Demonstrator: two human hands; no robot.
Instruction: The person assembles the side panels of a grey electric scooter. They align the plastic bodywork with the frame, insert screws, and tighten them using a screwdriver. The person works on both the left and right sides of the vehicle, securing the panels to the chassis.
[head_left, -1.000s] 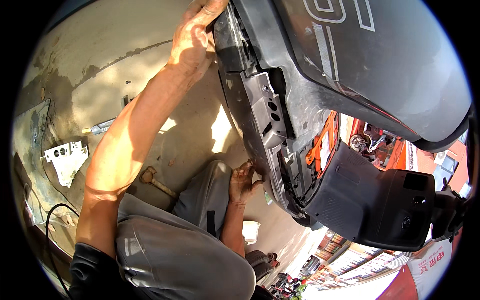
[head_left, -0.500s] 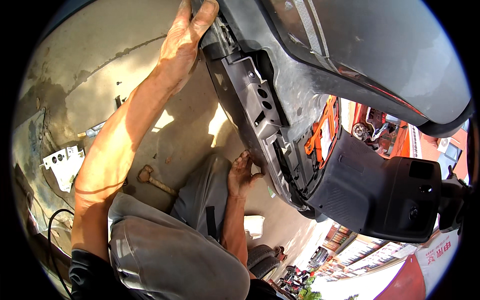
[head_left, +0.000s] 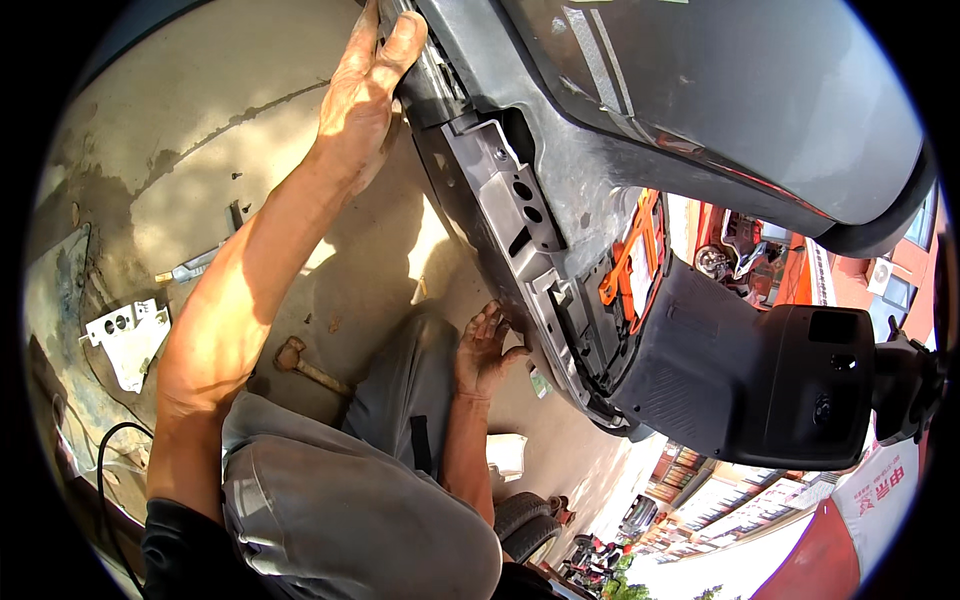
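A dark grey scooter (head_left: 590,150) fills the upper right, appearing tilted in the view. Along its lower edge runs a long dark side panel (head_left: 462,215), beside a grey metal bracket strip (head_left: 507,185) with round holes. My left hand (head_left: 372,85) grips the upper end of this edge, thumb on top and fingers partly hidden behind it. Farther down, my right hand (head_left: 484,352) has its fingertips against the outer side of the panel, thumb spread away and nothing in the palm. An orange frame (head_left: 637,265) shows in an opening in the scooter's floor.
On the concrete lie a hammer (head_left: 310,368), a screwdriver-like tool (head_left: 195,265) and a white metal bracket (head_left: 130,340). A black cable (head_left: 103,470) curves at the lower left. Tyres (head_left: 525,525) are stacked beyond my right forearm. My bent knees are close below the scooter.
The scooter's upper part has shifted slightly left in the view, and my left hand has moved with it. My right hand stays nearly in place against the panel.
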